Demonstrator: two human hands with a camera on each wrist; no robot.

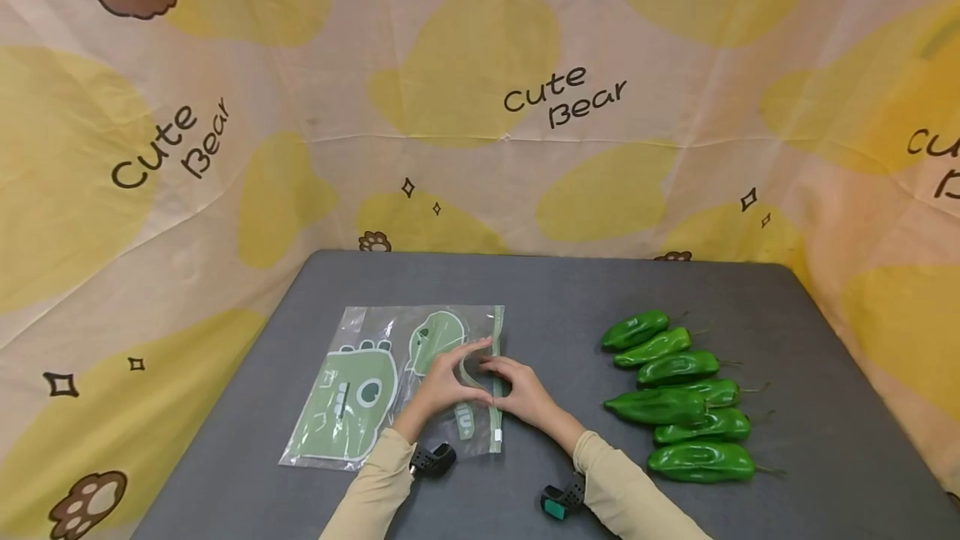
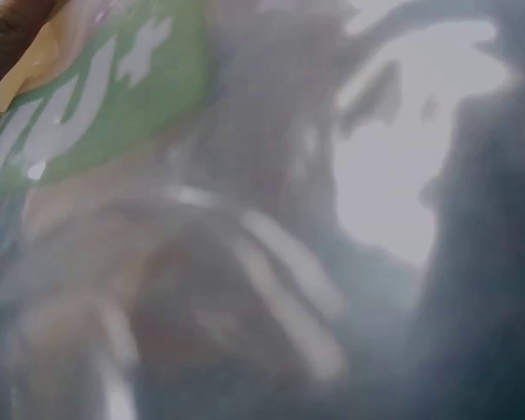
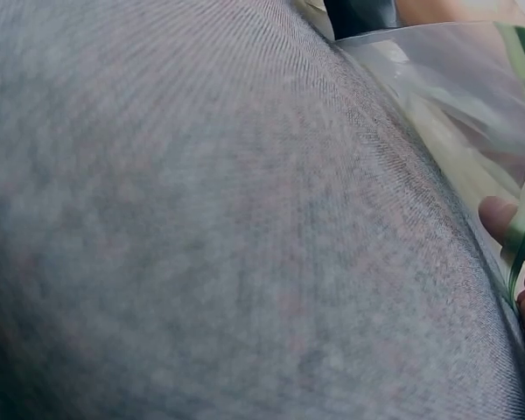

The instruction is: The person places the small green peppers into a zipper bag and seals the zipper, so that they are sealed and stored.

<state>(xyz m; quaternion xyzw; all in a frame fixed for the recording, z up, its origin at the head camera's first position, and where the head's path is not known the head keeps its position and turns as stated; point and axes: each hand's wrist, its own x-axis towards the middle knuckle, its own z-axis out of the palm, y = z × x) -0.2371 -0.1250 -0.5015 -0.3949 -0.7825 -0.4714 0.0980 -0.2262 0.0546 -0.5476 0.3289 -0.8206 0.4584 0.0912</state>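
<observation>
a flat clear plastic bag with pale green cartoon prints (image 1: pixel 348 402) lies left of centre on the grey cloth-covered worktop (image 1: pixel 555 307), its pale green zip strip (image 1: pixel 497 323) along the right side and a small white slider (image 1: pixel 497 435) at the strip's near end. both hands are at the strip, where the bag's mouth bows into a rounded gap between them. the left hand (image 1: pixel 444 379) rests over the bag, its thumb and forefinger spread in a wide curve, the tips at the strip; whether they pinch the film, i cannot tell. the right hand (image 1: pixel 525 390) comes in from the right, thumb and fingers parted in a facing curve and touching the strip; whether it pinches the edge, i cannot tell either. in the right wrist view digits show on both sides of the strip, while the left wrist view is mostly blurred film. well apart, on the right of the worktop, seven glossy green elongated peppers (image 1: pixel 701 462) run in a column from far to near, stems mostly to the right, one lying partly over its neighbours. black wrist devices (image 1: pixel 432 460) sit by beige sleeves (image 1: pixel 372 477), and a pink and yellow printed cloth (image 1: pixel 465 65) hangs behind.
</observation>
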